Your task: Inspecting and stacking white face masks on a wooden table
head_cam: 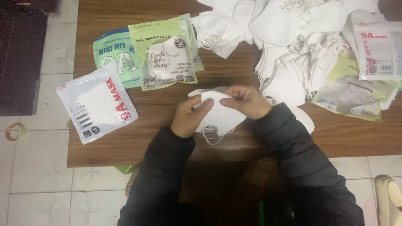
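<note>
Both hands, left hand (190, 117) and right hand (247, 101), grasp a white face mask (220, 115) just above the counter (167, 138). Folding it well probably calls for aligned edges and loops tucked in.

Light is dim and cool, falling evenly from above with no hard shadows. The wooden counter (104, 150) carries a faint sheen near its front edge. The glossy white pouch (97, 104) shows mild glare. The heap of white masks (293, 37) is nearly blown out, its folds soft. The dark sleeves (301, 167) lose detail, and the whole frame is slightly soft and grainy.
</note>
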